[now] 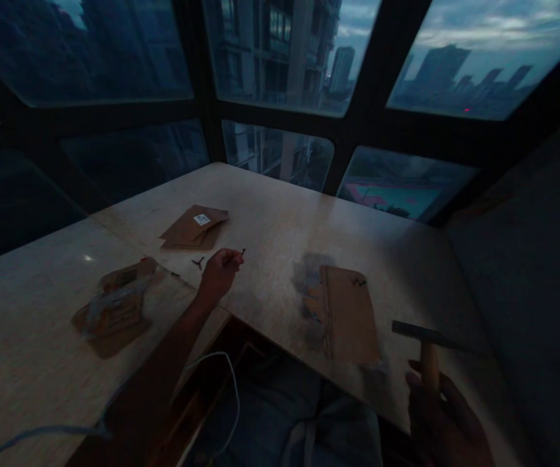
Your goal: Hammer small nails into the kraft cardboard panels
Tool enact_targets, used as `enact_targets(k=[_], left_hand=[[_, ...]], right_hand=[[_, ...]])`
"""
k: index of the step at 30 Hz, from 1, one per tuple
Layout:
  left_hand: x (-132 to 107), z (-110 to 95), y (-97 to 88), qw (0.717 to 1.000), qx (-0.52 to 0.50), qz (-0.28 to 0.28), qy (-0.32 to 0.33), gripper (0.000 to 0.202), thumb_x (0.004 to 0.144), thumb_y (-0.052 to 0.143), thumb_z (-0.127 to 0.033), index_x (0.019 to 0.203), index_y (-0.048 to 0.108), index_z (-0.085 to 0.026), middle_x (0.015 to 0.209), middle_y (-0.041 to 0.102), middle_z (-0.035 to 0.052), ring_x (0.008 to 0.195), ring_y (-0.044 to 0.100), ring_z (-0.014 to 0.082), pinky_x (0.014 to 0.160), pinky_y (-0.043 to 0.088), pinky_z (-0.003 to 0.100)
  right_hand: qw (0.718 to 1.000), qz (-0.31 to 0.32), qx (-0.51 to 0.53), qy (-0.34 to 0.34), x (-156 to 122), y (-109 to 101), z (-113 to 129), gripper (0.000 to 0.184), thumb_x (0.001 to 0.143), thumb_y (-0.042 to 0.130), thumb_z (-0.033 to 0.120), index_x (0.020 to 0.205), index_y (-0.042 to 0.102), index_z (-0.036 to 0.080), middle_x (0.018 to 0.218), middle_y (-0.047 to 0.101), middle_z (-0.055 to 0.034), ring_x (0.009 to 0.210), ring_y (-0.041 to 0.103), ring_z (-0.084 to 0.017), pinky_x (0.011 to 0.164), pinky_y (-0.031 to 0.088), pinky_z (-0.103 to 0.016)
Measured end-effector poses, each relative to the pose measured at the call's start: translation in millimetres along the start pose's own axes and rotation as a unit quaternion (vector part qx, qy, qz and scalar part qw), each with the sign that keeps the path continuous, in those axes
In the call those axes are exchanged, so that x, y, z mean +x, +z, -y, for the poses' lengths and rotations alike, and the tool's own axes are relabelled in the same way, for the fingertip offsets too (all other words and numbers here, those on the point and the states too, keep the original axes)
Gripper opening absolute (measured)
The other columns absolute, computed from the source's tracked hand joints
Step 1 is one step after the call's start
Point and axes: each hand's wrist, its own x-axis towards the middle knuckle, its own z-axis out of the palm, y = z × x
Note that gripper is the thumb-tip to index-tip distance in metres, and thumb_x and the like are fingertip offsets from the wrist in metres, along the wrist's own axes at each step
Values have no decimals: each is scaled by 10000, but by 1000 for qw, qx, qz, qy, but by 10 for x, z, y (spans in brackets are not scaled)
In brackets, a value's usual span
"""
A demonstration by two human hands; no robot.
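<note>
My left hand (pixel 219 272) hovers over the pale corner table (pixel 270 220), its fingers pinched on a small dark nail (pixel 243 253). A couple of loose nails (pixel 198 262) lie on the table just left of that hand. My right hand (pixel 442 415) is at the bottom right, wrapped round the wooden handle of a small hammer (pixel 426 340) whose dark metal head points left and right above my fist. A brown cardboard piece (pixel 348 314) with a small dark mark near its top lies between the two hands.
A stack of brown envelopes (pixel 194 227) with a white label lies at the back left. A clear plastic bag on cardboard (pixel 114 305) lies at the left. A white cable (pixel 231 376) hangs below the table edge. Dark windows surround the corner.
</note>
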Motion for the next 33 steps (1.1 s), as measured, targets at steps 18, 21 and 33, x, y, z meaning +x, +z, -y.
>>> enact_targets(k=[18,21,33], left_hand=[[-278,-748,1790,943,-134,242,185,95,777,722,-279,804,733,-189,853,734,52,820,669,182,782,523,329],[-237,-704,1842,934,-85,212,274,44,800,715,-226,812,753,-208,906,728,57,919,651,198,864,518,374],[-135,-555,1942,919,-48,251,301,73,829,704,-205,837,768,-237,951,724,48,947,657,195,886,536,390]], right_hand=[[998,1,45,-37,379,259,-157,580,788,613,635,1136,611,171,645,591,11,514,533,-161,451,384,-249],[998,12,51,-42,448,322,-218,579,785,639,616,1144,604,163,790,662,-43,663,623,-211,526,453,-274],[996,26,87,-21,365,445,-223,499,776,665,622,1021,597,193,738,590,3,574,532,-154,481,403,-244]])
